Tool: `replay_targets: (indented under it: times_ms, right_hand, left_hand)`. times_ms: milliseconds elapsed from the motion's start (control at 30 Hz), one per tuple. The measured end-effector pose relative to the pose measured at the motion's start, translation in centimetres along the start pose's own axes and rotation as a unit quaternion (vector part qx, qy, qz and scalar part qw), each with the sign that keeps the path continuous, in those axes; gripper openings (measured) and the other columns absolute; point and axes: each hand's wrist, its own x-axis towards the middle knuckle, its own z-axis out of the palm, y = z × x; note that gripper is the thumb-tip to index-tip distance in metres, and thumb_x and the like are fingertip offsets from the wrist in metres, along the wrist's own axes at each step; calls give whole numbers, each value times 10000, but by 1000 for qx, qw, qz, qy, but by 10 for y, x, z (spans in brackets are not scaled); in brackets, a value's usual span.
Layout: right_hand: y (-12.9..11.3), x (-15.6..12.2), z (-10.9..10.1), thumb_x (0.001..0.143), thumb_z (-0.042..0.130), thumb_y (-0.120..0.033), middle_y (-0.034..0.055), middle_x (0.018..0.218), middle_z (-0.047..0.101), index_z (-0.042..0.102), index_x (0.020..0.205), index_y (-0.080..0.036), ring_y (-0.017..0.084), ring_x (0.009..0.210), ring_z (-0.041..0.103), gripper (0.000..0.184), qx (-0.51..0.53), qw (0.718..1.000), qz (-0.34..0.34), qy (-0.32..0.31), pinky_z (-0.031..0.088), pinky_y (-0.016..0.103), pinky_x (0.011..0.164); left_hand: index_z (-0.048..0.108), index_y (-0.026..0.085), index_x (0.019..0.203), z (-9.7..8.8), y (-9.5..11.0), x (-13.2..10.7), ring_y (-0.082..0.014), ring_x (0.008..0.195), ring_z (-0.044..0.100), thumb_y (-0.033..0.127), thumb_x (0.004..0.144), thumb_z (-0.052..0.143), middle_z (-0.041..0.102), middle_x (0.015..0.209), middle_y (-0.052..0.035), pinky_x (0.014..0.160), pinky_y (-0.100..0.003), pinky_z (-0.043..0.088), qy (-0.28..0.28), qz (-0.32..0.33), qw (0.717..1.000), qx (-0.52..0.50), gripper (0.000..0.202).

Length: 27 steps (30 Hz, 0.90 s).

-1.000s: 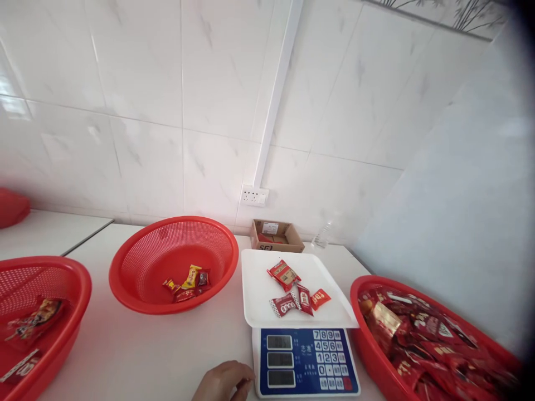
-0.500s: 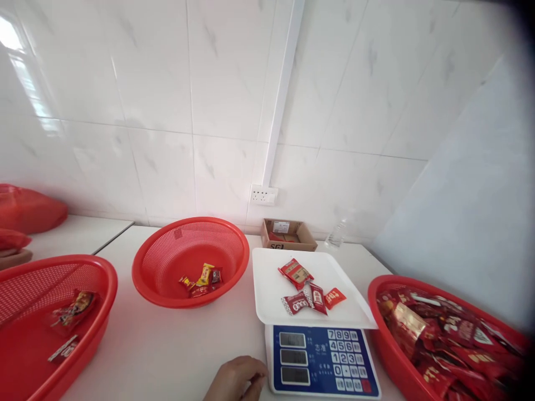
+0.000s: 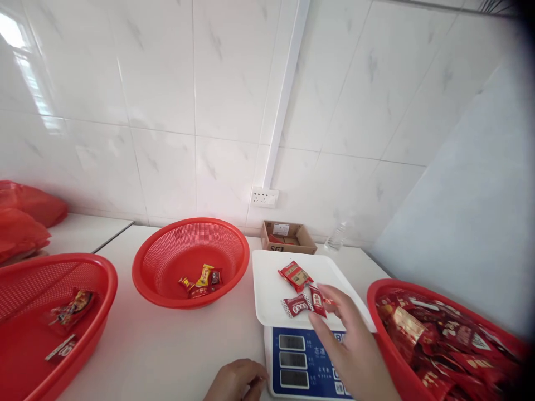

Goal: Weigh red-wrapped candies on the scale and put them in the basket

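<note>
A blue-faced electronic scale [image 3: 292,356] with a white weighing tray [image 3: 271,278] stands in front of me. Several red snack packets [image 3: 295,274] lie on the tray. My right hand [image 3: 351,345] stretches over the scale's keypad, fingers apart, fingertips at the small red packets [image 3: 316,301] near the tray's front edge; it covers one of them. My left hand [image 3: 236,381] rests on the white table beside the scale's left corner, fingers curled under.
A round red basket [image 3: 159,262] holding a few candies sits left of the scale. A red basket [image 3: 96,278] at far left holds packets. A red basket [image 3: 376,295] full of red packets is at right. A cardboard box [image 3: 288,236] and clear bottle [image 3: 335,238] stand by the wall.
My right hand has come into view from the lower right and reached over the scale to the packets on the tray. The left hand stayed put.
</note>
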Motion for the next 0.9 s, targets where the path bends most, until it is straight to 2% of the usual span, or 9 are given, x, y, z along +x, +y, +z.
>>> replay_targets:
  times_ms: [67, 133, 200, 267, 433, 567, 633, 767, 900]
  right_hand:
    - [10, 16, 11, 803, 440, -489, 90, 1378, 357, 347, 1323, -270, 314, 1314, 237, 572, -29, 999, 36, -6, 287, 493, 1043]
    - [23, 30, 22, 767, 494, -495, 121, 1426, 271, 327, 1349, -236, 361, 1330, 161, 658, -81, 992, 88, -38, 236, 538, 1044]
    - [33, 41, 28, 752, 517, -514, 167, 1431, 240, 287, 1382, -211, 399, 1321, 155, 736, -127, 979, 134, -82, 225, 571, 1021]
    - [37, 49, 29, 757, 507, -536, 197, 1420, 248, 234, 1408, -202, 393, 1317, 177, 781, -140, 972, 147, -119, 234, 574, 1003]
    - [30, 62, 31, 760, 521, -512, 160, 1454, 216, 212, 1414, -256, 351, 1341, 129, 767, -131, 975, 105, -144, 220, 570, 1002]
    - [25, 69, 40, 756, 517, -521, 61, 1489, 162, 287, 1379, -329, 351, 1350, 66, 692, -143, 973, 64, -170, 176, 595, 1008]
    - [23, 72, 44, 775, 495, -490, 42, 1468, 227, 376, 1325, -329, 327, 1335, 161, 585, -153, 973, 49, -164, 206, 573, 1005]
    - [20, 74, 47, 819, 445, -427, 62, 1360, 397, 488, 1209, -286, 255, 1212, 390, 416, -150, 982, 35, -110, 325, 489, 956]
    - [21, 71, 41, 815, 468, -450, 92, 1385, 368, 454, 1262, -268, 280, 1264, 333, 482, -136, 983, 50, -115, 283, 538, 983]
  left_hand:
    - [667, 205, 846, 3, -4, -1, -123, 678, 653, 127, 737, 470, 724, 796, -6, 646, -154, 489, 3, 12, 1000, 3, 238]
    - [664, 203, 855, 5, -8, -2, -123, 682, 651, 125, 742, 470, 721, 797, -8, 651, -156, 487, 4, 19, 1000, 3, 237]
    - [660, 205, 868, 5, -9, -3, -124, 703, 652, 122, 749, 474, 718, 814, -9, 665, -160, 485, 7, 21, 1000, 0, 235]
    - [656, 208, 875, 4, -9, -4, -123, 715, 652, 121, 755, 477, 716, 824, -8, 671, -162, 484, 9, 17, 1000, -2, 233]
    - [659, 213, 894, 3, -8, -5, -125, 710, 647, 166, 778, 463, 716, 816, -12, 669, -171, 488, 15, 20, 1000, 4, 233]
    - [656, 216, 877, 7, -11, -4, -129, 709, 649, 176, 768, 456, 719, 813, -11, 674, -172, 492, 17, 34, 999, 6, 232]
    - [653, 218, 877, 8, -12, -4, -131, 709, 652, 161, 763, 455, 719, 809, -9, 676, -174, 492, 18, 41, 999, 12, 235]
    - [649, 214, 886, 5, -7, -5, -128, 709, 653, 142, 772, 455, 716, 819, -9, 670, -172, 489, 14, 37, 999, 15, 236]
    - [647, 208, 909, -7, 9, -7, -129, 747, 646, 168, 823, 442, 706, 837, -14, 688, -179, 480, 2, 7, 1000, 13, 226]
